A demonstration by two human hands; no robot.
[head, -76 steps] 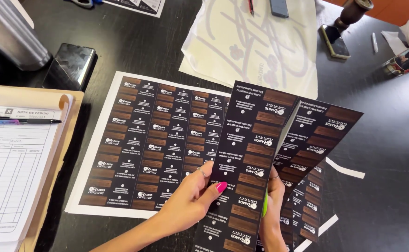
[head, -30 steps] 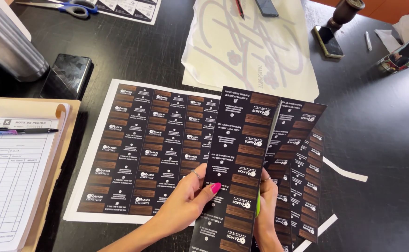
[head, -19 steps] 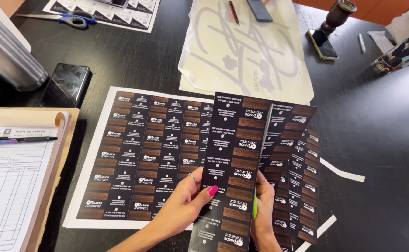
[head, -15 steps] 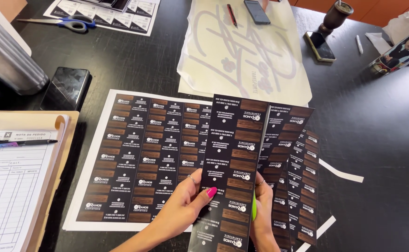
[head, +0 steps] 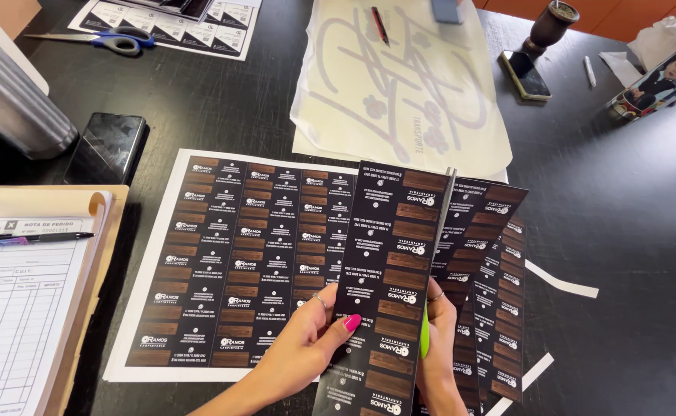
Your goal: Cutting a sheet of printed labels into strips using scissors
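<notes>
Black card strip: a long, narrow strip [head: 388, 293] of glossy black printed cards with brown wood-grain bars, held upright in front of me above the dark counter [head: 623, 231].
Left hand: my left hand [head: 307, 339] pinches the strip's lower left edge, thumb with a pink nail pressed on its face.
Right hand: my right hand [head: 434, 347] grips green-handled scissors [head: 438, 254], blades closed along the strip's right edge.
Step in hand: I judge I am trimming the strip lengthwise, partway up its right side.
Next move: it seems to call for keeping the strip taut and the blades true to the printed edge.
Nearby: an uncut sheet [head: 238, 254] lies flat to the left; more cut strips [head: 500, 293] fan out behind; white offcuts [head: 561, 279] lie to the right.
</notes>
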